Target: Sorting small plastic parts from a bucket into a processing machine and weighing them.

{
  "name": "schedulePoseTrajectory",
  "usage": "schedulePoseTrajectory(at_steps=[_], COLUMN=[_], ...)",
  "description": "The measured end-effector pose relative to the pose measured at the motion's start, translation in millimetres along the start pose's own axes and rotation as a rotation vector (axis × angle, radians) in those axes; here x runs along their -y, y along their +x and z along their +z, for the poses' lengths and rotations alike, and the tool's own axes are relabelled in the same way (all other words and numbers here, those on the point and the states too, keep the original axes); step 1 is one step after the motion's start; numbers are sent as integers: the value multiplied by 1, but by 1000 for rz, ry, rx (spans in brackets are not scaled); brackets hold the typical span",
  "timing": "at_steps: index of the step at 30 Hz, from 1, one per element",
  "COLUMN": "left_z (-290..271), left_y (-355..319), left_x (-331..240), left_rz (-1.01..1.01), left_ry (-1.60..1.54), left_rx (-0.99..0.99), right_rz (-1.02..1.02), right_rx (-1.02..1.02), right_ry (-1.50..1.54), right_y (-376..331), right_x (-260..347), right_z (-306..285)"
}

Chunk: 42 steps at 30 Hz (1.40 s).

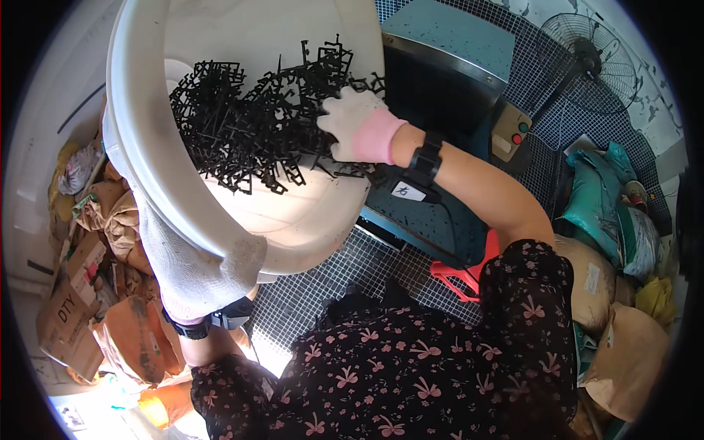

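**R hand [357,126] at edge of black sprue heap [249,121]**

You've got the sprue heap mostly to L of your R hand, long axis running crosswise inside the tipped white tub [137,147]. R's nearer (its grip? can't tell, fingertips hidden); your L hand [205,268] is clamped on the tub's lower-L rim. Count: 2 hands, 1 tub, 1 heap (pcs. too tangled to tally), 1 teal machine [447,37], 1 fan [587,57].

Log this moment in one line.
left hand: gripping white tub | right hand: at black pieces | pieces: heaped inside tub | teal machine: beside tub
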<state>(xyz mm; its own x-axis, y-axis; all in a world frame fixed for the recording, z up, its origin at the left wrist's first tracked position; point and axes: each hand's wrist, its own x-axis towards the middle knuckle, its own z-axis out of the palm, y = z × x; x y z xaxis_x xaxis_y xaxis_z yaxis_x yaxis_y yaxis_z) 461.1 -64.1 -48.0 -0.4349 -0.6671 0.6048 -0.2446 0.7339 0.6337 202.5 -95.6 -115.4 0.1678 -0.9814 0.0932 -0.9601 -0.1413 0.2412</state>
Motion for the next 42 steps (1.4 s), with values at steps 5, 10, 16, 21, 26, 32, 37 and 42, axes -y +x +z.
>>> schedulePoseTrajectory(at_steps=[5, 10, 16, 21, 26, 32, 37, 42], left_z=[-5, -6, 2, 0, 4, 1, 5, 9], left_y=[-4, 0, 0, 2, 0, 2, 2, 6], left_x=[15, 20, 17, 24, 32, 38, 34, 31], left_rz=[-15, -12, -38, -35, -19, 75, 29, 25], left_ry=[31, 45, -10, -14, -19, 51, 24, -32], left_rx=[-2, 20, -16, 11, -15, 19, 25, 2], right_rz=[107, 231, 361, 365, 379, 315, 191, 326], right_rx=[-153, -171, -103, 52, 238, 255, -135, -284], right_ry=[112, 73, 115, 192, 434, 448, 492, 376], right_y=[-36, -60, -76, -80, -86, -84, -86, -84], right_x=[-31, -56, -68, -77, -94, -99, -93, -89], right_z=[7, 14, 41, 47, 65, 54, 36, 38])
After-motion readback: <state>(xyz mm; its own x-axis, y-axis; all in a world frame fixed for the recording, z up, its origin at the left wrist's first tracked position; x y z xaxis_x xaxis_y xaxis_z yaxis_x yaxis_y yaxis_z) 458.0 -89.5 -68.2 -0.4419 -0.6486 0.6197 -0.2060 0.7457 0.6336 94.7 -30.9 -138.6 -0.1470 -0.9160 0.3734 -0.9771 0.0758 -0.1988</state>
